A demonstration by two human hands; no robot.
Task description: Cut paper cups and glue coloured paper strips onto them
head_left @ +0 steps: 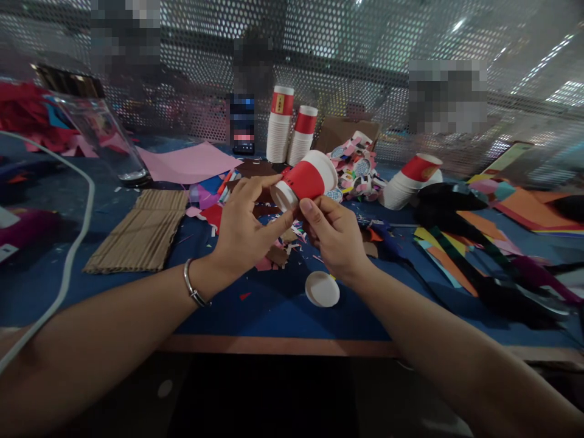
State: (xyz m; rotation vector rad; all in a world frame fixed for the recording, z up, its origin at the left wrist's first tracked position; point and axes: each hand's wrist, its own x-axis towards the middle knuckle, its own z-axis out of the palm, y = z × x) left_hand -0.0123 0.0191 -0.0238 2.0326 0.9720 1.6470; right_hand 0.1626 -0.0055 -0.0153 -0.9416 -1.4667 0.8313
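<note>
A red and white paper cup (312, 175) is held tilted on its side above the middle of the table. My left hand (244, 225), a bracelet at its wrist, has its thumb and fingers around the cup's near left end. My right hand (335, 234) pinches the cup's lower side with thumb and fingers; some of those fingers are hidden. Below the hands, a round white piece with a raised rim (322, 289) lies on the blue tabletop. Small paper scraps (292, 240) are scattered under and behind the cup.
Paper cup stacks (278, 134) stand at the back; another stack (406, 182) leans at right beside a scrap pile (360, 161). Corrugated cardboard (139, 234), pink paper (191, 161) and a glass bottle (104, 128) are left. A white cable (84, 225) crosses the left edge.
</note>
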